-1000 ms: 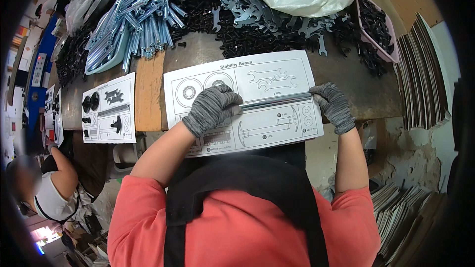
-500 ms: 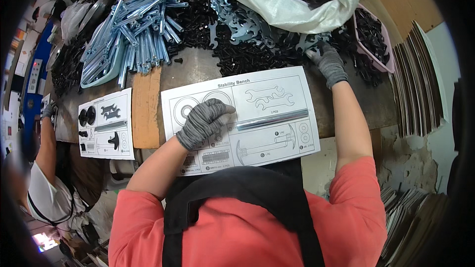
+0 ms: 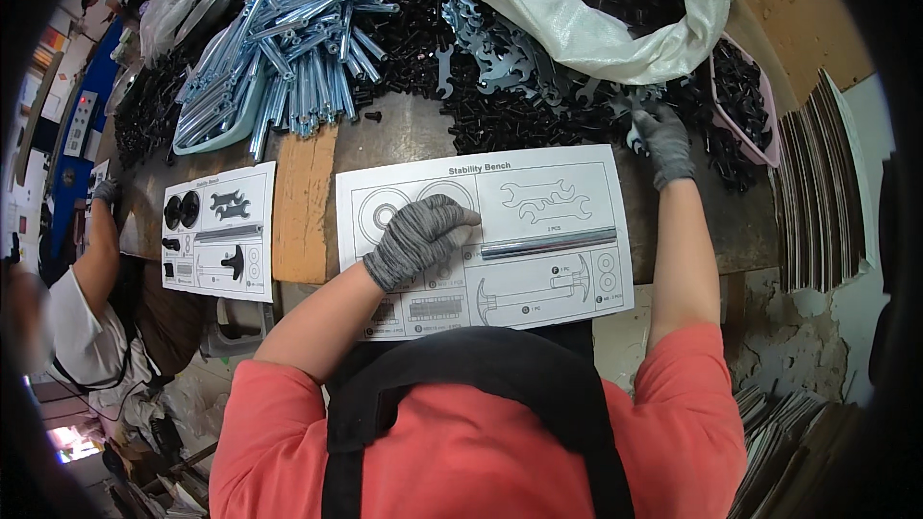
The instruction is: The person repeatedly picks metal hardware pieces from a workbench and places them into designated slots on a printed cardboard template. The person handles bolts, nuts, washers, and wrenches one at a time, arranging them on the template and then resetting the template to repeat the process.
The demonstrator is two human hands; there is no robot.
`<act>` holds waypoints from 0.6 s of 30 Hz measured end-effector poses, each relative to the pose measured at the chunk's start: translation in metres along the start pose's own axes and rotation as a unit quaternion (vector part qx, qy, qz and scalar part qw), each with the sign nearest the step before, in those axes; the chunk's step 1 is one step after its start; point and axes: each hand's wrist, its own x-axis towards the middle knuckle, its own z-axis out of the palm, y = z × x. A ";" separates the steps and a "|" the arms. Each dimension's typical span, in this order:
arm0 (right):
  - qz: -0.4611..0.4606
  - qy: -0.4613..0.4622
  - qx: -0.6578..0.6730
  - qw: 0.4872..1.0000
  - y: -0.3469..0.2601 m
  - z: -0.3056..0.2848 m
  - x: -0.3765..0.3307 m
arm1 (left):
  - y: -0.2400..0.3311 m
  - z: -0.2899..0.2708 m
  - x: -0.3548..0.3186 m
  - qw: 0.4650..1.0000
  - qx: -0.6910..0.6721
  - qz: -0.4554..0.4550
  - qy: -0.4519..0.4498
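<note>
A white layout sheet (image 3: 538, 192) with printed part outlines lies on the bench in front of me. A silver metal rod (image 3: 548, 243) rests across its middle. My gloved left hand (image 3: 418, 235) presses flat on the sheet's left half, over the ring outlines, and holds nothing. At the far edge of the sheet, my gloved right hand (image 3: 663, 139) is stretched into a heap of dark flat wrenches (image 3: 500, 58). Its fingers are closed on one flat wrench (image 3: 635, 139).
Silver rods (image 3: 288, 58) fill a pale tray at back left. A white sack (image 3: 596, 29) of black parts sits behind, with a pink bin (image 3: 760, 125) on the right. Another person's gloved hand (image 3: 104, 192) works by a second sheet (image 3: 216, 231). A wooden board (image 3: 301, 202) lies between the sheets.
My right hand left the sheet's right edge and reached back into the wrench heap, closing on a wrench. The left hand stayed pressed on the sheet, and the rod stayed where it was.
</note>
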 end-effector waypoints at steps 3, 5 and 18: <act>0.049 -0.010 0.185 0.981 0.002 -0.019 -0.037 | 0.014 0.000 0.001 0.996 -0.062 -0.069 -0.002; 0.055 -0.064 0.226 0.970 -0.013 -0.026 -0.071 | 0.002 0.005 0.005 1.000 0.009 -0.008 0.017; -0.028 -0.336 0.165 0.927 -0.055 0.013 -0.129 | 0.024 0.008 0.061 0.979 -0.164 -0.107 0.056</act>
